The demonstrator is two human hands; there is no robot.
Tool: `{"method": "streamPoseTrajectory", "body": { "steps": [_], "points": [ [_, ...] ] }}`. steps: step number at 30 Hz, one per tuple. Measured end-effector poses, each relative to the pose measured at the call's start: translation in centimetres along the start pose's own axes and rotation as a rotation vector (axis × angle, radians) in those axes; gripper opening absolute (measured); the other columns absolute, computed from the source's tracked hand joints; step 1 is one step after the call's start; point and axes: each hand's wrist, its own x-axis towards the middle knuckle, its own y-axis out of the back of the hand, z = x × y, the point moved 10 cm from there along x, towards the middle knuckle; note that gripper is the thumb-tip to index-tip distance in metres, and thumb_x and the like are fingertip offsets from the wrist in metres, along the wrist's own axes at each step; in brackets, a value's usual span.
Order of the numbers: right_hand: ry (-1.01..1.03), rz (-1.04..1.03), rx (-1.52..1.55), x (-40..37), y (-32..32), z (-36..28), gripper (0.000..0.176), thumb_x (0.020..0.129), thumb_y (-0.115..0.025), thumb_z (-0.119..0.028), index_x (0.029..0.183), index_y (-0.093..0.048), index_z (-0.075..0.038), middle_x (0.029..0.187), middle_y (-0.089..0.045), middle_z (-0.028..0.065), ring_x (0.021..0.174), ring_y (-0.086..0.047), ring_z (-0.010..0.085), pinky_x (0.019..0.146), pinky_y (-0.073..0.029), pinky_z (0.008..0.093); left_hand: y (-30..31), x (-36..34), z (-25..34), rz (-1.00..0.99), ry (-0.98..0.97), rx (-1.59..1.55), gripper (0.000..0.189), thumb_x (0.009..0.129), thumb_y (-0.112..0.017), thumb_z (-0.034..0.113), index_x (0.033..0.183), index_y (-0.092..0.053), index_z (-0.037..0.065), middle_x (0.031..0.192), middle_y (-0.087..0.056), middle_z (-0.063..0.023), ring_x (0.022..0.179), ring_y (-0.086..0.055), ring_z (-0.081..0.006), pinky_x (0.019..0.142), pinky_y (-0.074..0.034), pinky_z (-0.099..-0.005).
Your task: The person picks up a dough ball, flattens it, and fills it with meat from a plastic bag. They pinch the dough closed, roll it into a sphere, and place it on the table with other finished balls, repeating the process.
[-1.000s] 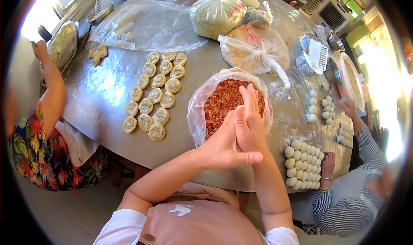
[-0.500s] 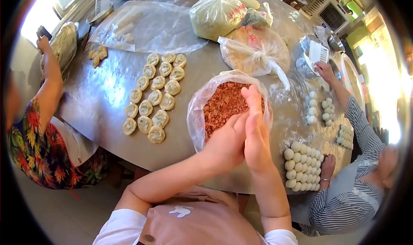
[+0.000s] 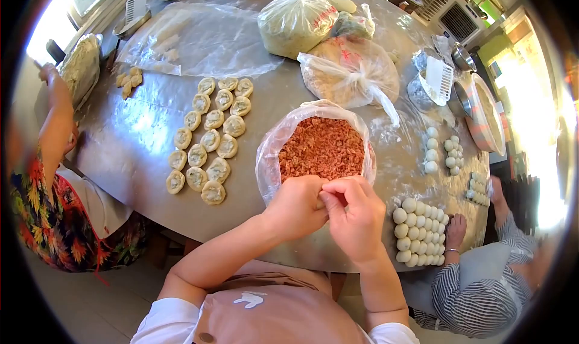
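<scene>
My left hand (image 3: 297, 204) is closed, its fingers curled toward my right hand, over the near edge of a plastic-lined bowl or bag (image 3: 265, 169). A crumbly reddish-brown filling (image 3: 322, 148) heaps inside that bag. My right hand (image 3: 356, 214) touches the left, its thumb and forefinger pinched together at the left fingertips. Whatever lies between my fingers is hidden. Left of the bag, flat round dough pieces with pale filled centres (image 3: 210, 140) lie in slanting rows.
Smooth white dough balls (image 3: 421, 232) stand in a block at right, beside a co-worker's hand (image 3: 456, 230). Tied plastic bags (image 3: 350, 72) and a clear sheet (image 3: 199, 42) lie farther back. A white slotted scoop (image 3: 439, 78) is at the right. Another person's arm (image 3: 57, 114) is at left.
My right hand has gone from stretched flat against my left to a pinch, and both hands came slightly nearer me. The right co-worker's hand left the white scoop; the left person's arm moved lower.
</scene>
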Motion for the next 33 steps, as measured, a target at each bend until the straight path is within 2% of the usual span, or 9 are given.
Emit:
{"method": "streamPoseTrajectory", "body": {
  "steps": [5, 10, 18, 21, 24, 27, 28, 30, 33],
  "points": [
    [-0.234, 0.32, -0.126, -2.3, 5.7, 6.6, 0.009, 0.082, -0.068, -0.002, 0.089, -0.063, -0.003, 0.085, -0.064, 0.01, 0.071, -0.062, 0.0209, 0.066, -0.05, 0.0295, -0.6, -0.9, 1.7, -0.232, 0.141, -0.086, 0.023, 0.087, -0.065, 0.019, 0.071, -0.06, 0.002, 0.058, -0.058, -0.0101, 0.053, -0.054, -0.0172, 0.053, -0.044, -0.0343],
    [-0.3, 0.366, -0.225, -8.1, 6.1, 11.0, 0.01, 0.085, -0.064, -0.002, 0.095, -0.064, -0.002, 0.091, -0.064, 0.0122, 0.08, -0.061, 0.0259, 0.074, -0.05, 0.0331, 0.7, -0.5, 0.3, -0.077, 0.363, -0.934, 0.022, 0.098, -0.053, 0.026, 0.102, -0.06, 0.006, 0.117, -0.059, -0.0142, 0.094, -0.064, -0.0198, 0.07, -0.055, -0.032],
    [-0.313, 0.015, -0.348, -12.7, -0.2, 12.7, 0.025, 0.094, -0.052, -0.009, 0.116, -0.059, 0.0, 0.122, -0.059, 0.0194, 0.115, -0.054, 0.0358, 0.1, -0.042, 0.0435, 0.0, -0.4, -1.6, -0.025, 0.39, -1.378, 0.053, 0.097, -0.038, 0.054, 0.062, -0.041, 0.013, 0.069, -0.048, -0.0025, 0.063, -0.053, -0.021, 0.049, -0.042, -0.0318],
    [-0.313, 0.345, -0.138, -9.5, 5.3, 9.2, 0.027, 0.095, -0.051, -0.011, 0.117, -0.057, 0.004, 0.12, -0.059, 0.0201, 0.113, -0.055, 0.0364, 0.098, -0.043, 0.0421, 0.7, -0.5, -1.7, 0.071, 0.422, -1.383, 0.054, 0.097, -0.037, 0.055, 0.063, -0.041, 0.013, 0.067, -0.046, -0.0017, 0.067, -0.056, -0.0218, 0.055, -0.044, -0.0326],
    [-0.044, 0.223, 0.029, -5.0, 4.7, 2.3, 0.031, 0.095, -0.052, -0.012, 0.119, -0.054, 0.007, 0.12, -0.057, 0.0216, 0.111, -0.055, 0.0364, 0.097, -0.043, 0.0396, 0.5, -0.1, -2.5, 0.143, 0.326, -1.463, 0.055, 0.096, -0.036, 0.057, 0.068, -0.043, 0.011, 0.084, -0.057, -0.0092, 0.081, -0.059, -0.023, 0.069, -0.049, -0.0368],
    [0.129, 0.015, -0.002, -1.9, 0.0, -3.6, 0.04, 0.093, -0.057, -0.02, 0.121, -0.049, 0.007, 0.117, -0.056, 0.0214, 0.103, -0.056, 0.0357, 0.093, -0.044, 0.0381, 0.8, -0.4, -1.9, 0.24, 0.303, -1.427, 0.059, 0.096, -0.03, 0.059, 0.081, -0.053, 0.007, 0.112, -0.059, -0.0137, 0.102, -0.057, -0.0235, 0.087, -0.048, -0.0406],
    [0.112, 0.031, 0.059, -1.7, -1.5, -3.2, 0.042, 0.093, -0.058, -0.023, 0.121, -0.048, 0.006, 0.116, -0.055, 0.0212, 0.102, -0.056, 0.0355, 0.092, -0.045, 0.0382, 0.3, -0.6, -0.9, 0.167, 0.29, -1.522, 0.066, 0.095, -0.029, 0.063, 0.114, -0.055, 0.006, 0.134, -0.049, -0.0133, 0.117, -0.051, -0.0232, 0.098, -0.042, -0.0411],
    [0.055, 0.12, 0.079, -1.4, -2.4, -2.1, 0.044, 0.097, -0.052, -0.036, 0.116, -0.048, 0.003, 0.105, -0.058, 0.0158, 0.089, -0.06, 0.0262, 0.078, -0.05, 0.0337, 1.3, -1.3, 0.5, 0.193, 0.271, -1.626, 0.072, 0.092, -0.031, 0.066, 0.128, -0.048, 0.007, 0.139, -0.046, -0.0104, 0.124, -0.046, -0.0248, 0.105, -0.035, -0.0401],
    [-0.452, -0.011, 0.817, -2.3, -4.5, 1.2, 0.053, 0.098, -0.041, -0.049, 0.113, -0.048, 0.001, 0.097, -0.061, 0.0094, 0.078, -0.059, 0.015, 0.065, -0.05, 0.0265, 3.1, -1.6, 1.1, 0.176, 0.065, -1.357, 0.075, 0.092, -0.041, 0.062, 0.142, -0.033, 0.006, 0.136, -0.044, -0.0096, 0.121, -0.044, -0.0221, 0.109, -0.029, -0.0402]
  ]
}}
